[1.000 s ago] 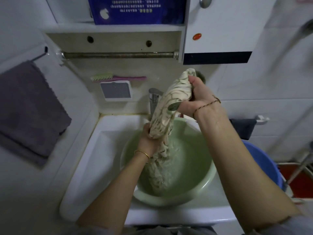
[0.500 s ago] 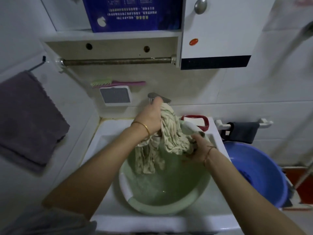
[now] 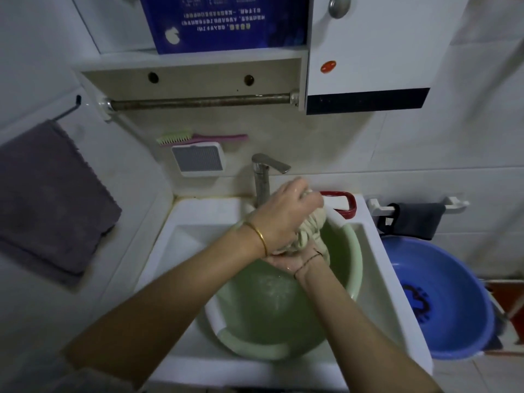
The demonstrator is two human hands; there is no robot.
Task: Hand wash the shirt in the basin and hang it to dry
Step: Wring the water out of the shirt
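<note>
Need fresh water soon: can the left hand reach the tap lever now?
Probably yes: the left hand is right beside the tap lever, nothing between them, though it grips the shirt.

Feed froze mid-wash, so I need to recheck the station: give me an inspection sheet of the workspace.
Surface: white sink holds the green basin, cloudy water inside.
Job's things: shirt twisted into a wad over the basin.
Clutter: red soap dish on the sink's back corner; brush on the wall.
Grips: left hand grips the shirt's top; right hand grips it from below.
Cables: nothing seen.
Surroundings: faucet behind the hands; grey towel on the left wall; dark cloth on the right rail; blue basin beside the sink; bare metal rod under the cabinet.
</note>
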